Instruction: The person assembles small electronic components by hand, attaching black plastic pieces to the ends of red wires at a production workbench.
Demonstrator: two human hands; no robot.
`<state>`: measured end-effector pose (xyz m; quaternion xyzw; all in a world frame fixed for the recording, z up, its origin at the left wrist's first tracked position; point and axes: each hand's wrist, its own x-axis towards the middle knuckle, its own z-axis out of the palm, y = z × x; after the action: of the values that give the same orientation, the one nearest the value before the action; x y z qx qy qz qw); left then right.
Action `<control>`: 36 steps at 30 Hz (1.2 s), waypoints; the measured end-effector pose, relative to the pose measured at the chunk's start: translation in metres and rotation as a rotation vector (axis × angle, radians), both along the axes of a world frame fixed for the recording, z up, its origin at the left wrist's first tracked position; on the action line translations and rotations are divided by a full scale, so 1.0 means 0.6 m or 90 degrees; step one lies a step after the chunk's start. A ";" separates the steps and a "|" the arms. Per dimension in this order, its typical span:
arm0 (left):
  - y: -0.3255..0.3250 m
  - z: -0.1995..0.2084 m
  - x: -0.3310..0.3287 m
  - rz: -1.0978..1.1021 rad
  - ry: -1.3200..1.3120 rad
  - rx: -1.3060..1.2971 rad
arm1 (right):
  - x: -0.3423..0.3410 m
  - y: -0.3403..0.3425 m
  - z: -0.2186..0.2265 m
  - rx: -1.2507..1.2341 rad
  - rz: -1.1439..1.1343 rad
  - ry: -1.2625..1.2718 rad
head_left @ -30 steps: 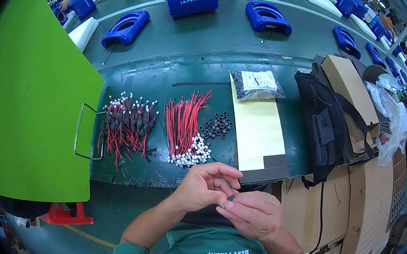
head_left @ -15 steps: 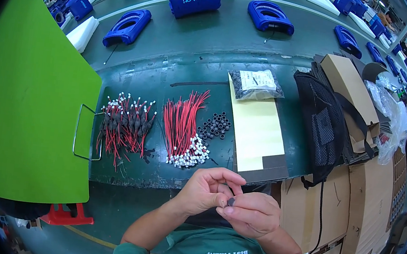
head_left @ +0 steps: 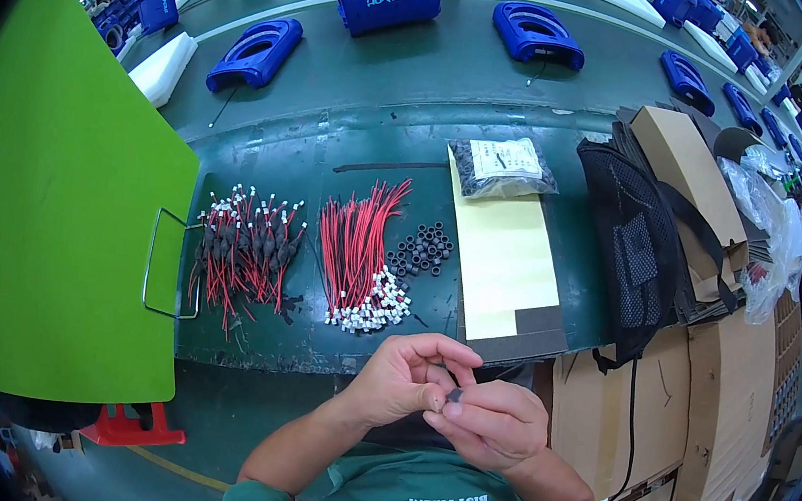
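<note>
While both hands meet at the table edge:
Left hand (head_left: 403, 381): fingers curled, pinching the small dark part (head_left: 454, 394).
Right hand (head_left: 492, 422): pinching it too.
Nearby: red wires (head_left: 359, 246), black rings (head_left: 423, 250).

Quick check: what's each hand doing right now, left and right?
Left hand: fingers curled, pinching a small dark part.
Right hand: closed, fingertips on the same part.

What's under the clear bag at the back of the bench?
The clear bag of small dark parts lies across the far end of a pale yellow sheet, on the green bench. The bag hides the sheet's top edge and whatever lies beneath it.
</note>
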<state>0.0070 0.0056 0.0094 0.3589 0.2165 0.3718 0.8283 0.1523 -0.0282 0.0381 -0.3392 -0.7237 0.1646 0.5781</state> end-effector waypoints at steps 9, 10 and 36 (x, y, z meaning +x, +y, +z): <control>-0.002 0.003 0.000 -0.015 -0.018 -0.018 | 0.000 -0.002 -0.003 -0.013 -0.013 0.010; -0.001 0.003 0.001 -0.020 -0.027 -0.015 | 0.000 -0.003 -0.005 -0.027 -0.014 0.031; 0.004 -0.005 -0.011 0.039 0.014 0.048 | -0.008 -0.002 -0.008 -0.087 -0.008 0.064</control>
<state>0.0004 0.0079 0.0063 0.3871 0.2222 0.4010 0.8000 0.1474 -0.0295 0.0332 -0.3737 -0.6786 0.2269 0.5902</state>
